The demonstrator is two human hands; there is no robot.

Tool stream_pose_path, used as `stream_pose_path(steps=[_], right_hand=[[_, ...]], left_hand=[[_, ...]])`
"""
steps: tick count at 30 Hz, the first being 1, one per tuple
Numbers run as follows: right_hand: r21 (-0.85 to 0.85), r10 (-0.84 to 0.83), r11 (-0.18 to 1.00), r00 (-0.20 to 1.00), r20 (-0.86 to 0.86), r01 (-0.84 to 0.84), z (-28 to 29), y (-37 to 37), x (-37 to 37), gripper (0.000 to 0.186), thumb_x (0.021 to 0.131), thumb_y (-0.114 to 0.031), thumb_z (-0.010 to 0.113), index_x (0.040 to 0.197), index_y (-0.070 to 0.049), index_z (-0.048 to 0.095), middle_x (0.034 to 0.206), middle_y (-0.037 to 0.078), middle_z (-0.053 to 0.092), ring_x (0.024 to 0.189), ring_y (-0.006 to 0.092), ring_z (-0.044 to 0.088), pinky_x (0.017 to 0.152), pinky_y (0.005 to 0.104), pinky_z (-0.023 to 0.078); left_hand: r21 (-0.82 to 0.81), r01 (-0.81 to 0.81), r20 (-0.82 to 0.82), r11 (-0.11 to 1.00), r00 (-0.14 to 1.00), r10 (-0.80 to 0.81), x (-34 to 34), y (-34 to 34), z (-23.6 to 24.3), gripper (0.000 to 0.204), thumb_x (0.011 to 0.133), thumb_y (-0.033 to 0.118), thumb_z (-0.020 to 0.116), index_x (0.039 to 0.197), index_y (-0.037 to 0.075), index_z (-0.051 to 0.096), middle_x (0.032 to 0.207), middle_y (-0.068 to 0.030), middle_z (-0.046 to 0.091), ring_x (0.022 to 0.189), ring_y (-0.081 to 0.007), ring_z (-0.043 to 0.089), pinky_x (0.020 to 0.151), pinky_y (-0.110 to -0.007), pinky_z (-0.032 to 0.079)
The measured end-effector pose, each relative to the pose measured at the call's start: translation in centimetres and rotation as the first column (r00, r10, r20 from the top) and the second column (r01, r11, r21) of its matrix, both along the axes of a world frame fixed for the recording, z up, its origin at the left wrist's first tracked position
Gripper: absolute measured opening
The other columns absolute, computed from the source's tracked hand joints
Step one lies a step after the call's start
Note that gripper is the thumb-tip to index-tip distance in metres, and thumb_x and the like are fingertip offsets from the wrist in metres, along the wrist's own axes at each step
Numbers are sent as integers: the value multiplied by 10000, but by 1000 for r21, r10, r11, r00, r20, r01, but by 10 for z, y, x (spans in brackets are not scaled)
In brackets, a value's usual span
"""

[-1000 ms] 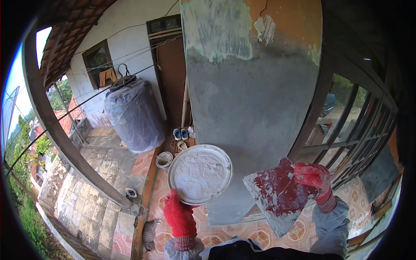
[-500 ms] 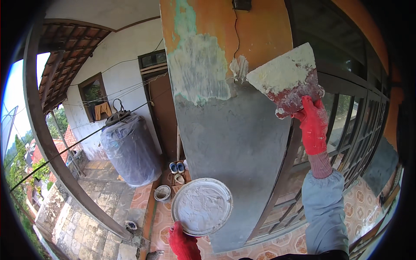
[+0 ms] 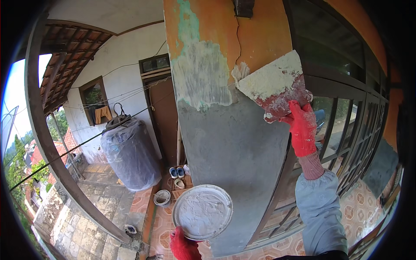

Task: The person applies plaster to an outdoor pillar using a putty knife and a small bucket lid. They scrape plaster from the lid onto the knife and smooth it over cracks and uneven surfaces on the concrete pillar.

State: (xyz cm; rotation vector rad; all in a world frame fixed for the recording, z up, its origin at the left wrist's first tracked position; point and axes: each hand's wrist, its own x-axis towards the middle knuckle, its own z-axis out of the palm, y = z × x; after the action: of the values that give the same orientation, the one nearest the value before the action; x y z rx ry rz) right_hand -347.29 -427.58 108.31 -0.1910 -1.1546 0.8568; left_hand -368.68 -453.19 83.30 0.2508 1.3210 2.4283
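My right hand (image 3: 302, 129), in a red glove, is closed on a wide putty knife (image 3: 277, 82) with a dark red body. Its broad blade is coated with whitish putty and lies against or just before the wall (image 3: 236, 143), where orange paint meets grey plaster; contact is hard to tell. Just left of the blade shows a small patch of pale putty (image 3: 240, 72) below a crack. Low in front, my left hand (image 3: 183, 245), also red-gloved, grips the rim of a round lid (image 3: 203, 213) spread with whitish putty. The fingers under the lid are hidden.
A small bucket (image 3: 162, 198) and blue shoes (image 3: 177, 172) stand on the tiled floor left of the wall. Further back is a large plastic-wrapped barrel (image 3: 132, 151). Dark-framed windows (image 3: 338, 121) run along the right. A post (image 3: 41, 125) and a cable cross the left side.
The putty knife has moved left and slightly down, toward the pale patch below the crack. The lid in my left hand sits slightly lower in view, and the whole view has shifted a little.
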Motion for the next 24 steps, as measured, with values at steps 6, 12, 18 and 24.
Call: stream_pose_path(steps=[6,12,18,24], right_hand=[[24,-38,999,996,-83,40,5,-7,-4,318,834,-95,579,1133,-17,503,990,91,598,749,181,631,568,281,553],[-1,-19,1000,999,-31,19,-4,-15,-11,279,838,-90,576,1095,-3,509,958,87,592,736,176,624,564,287,548],[56,22,998,992,-124,-15,-2,-20,-11,278,837,-86,574,1095,-2,512,966,84,594,742,176,626,563,279,553],[-42,14,999,994,-109,-19,-23,-16,-17,259,844,-91,568,1082,-5,512,964,81,590,745,179,623,571,289,547]], left_hand=[[-14,32,47,999,998,-31,-3,-1,0,328,822,385,531,884,64,501,689,-60,536,495,-160,512,377,-271,359],[6,9,83,1000,997,-10,-9,-5,-11,350,820,377,535,943,51,514,696,-63,542,514,-165,518,386,-272,354],[16,42,9,999,999,-42,-6,-10,-1,383,823,396,528,962,40,516,702,-67,549,494,-162,515,384,-262,370],[-325,-12,-281,946,956,-84,8,-29,14,321,857,345,488,893,30,537,719,-72,554,549,-159,557,431,-278,421]])
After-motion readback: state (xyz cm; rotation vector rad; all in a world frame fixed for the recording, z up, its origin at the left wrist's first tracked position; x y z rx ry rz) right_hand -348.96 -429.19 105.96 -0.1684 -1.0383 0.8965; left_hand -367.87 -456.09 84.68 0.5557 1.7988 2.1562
